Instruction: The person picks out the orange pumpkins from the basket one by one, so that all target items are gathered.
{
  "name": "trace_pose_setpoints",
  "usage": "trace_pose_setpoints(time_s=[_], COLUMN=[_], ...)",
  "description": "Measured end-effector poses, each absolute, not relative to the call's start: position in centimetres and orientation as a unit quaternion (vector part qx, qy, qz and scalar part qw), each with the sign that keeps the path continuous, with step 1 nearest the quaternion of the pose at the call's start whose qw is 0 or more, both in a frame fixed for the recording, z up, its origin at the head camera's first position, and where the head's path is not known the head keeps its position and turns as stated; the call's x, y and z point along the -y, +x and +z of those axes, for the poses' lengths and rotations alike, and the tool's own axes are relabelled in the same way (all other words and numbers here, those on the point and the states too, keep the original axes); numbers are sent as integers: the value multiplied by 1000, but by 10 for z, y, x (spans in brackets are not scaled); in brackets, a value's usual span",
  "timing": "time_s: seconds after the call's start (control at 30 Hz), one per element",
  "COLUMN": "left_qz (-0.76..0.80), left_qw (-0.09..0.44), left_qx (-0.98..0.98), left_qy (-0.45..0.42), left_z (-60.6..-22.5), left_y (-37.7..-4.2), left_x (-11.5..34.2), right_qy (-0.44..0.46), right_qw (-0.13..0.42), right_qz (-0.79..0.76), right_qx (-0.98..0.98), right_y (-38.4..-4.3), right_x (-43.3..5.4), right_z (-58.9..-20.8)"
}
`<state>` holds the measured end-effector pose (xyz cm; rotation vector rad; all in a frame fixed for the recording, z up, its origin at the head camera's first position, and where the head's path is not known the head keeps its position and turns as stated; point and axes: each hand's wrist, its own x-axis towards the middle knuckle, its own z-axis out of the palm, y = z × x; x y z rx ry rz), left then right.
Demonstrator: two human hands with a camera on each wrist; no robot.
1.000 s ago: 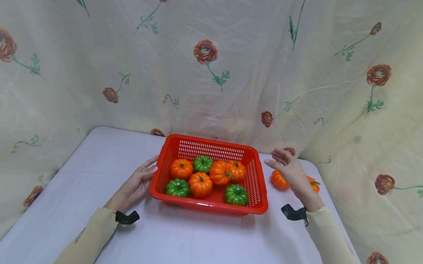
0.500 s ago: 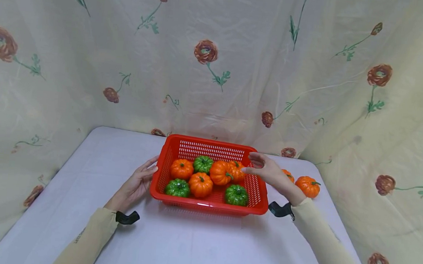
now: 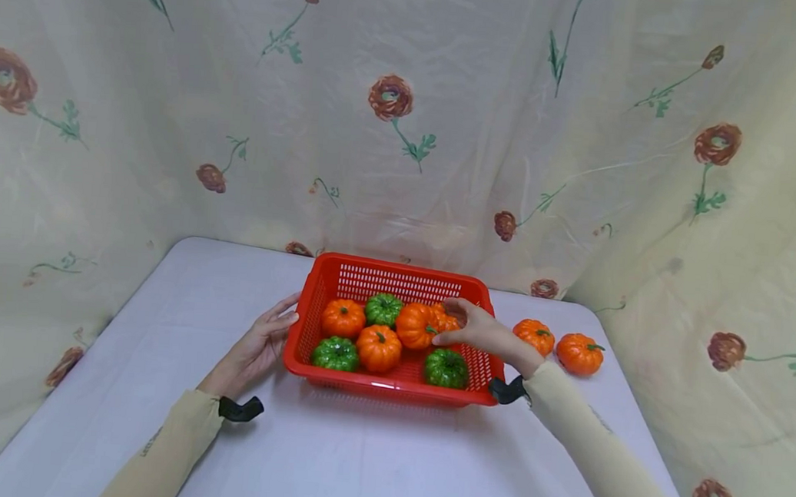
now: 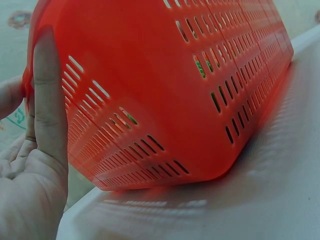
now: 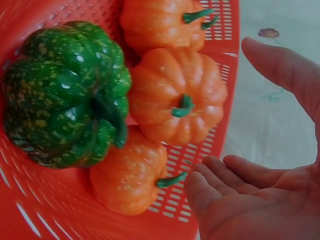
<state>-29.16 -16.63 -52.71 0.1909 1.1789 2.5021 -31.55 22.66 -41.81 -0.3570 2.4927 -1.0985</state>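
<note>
A red plastic basket with slotted walls sits on the table and holds several small orange and green pumpkins. My left hand grips its left rim; in the left wrist view, one finger lies along the outer wall, with the thumb at the rim. My right hand reaches over the basket's right side, thumb and fingers spread apart. Its fingertips are close to an orange pumpkin and overlap another behind it. In the right wrist view, a green pumpkin and an orange pumpkin lie before the palm, which holds nothing.
Outside the basket on the right, two orange pumpkins, a nearer one and one beside it, rest on the white-covered table. A flowered curtain hangs behind the table and along both sides.
My right hand has moved left and down, from over the loose pumpkins to inside the basket's right side. Both loose pumpkins now show fully. My left hand stays at the rim.
</note>
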Motion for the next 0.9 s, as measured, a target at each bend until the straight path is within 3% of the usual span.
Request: trace_pose_setpoints(time_s=[0.57,0.9], left_qz=[887,883], left_qw=[182,183], left_qx=[-418,-426], left_qy=[75,70], left_z=[-526,-527], left_y=[-291,-291], left_x=[167,168], right_qy=[-158,-153], right_qw=[212,193], right_qz=[-324,-300], right_qx=[-908,-922], right_y=[-328,-338], right_x=[-209,-200], right_z=[-430,-438])
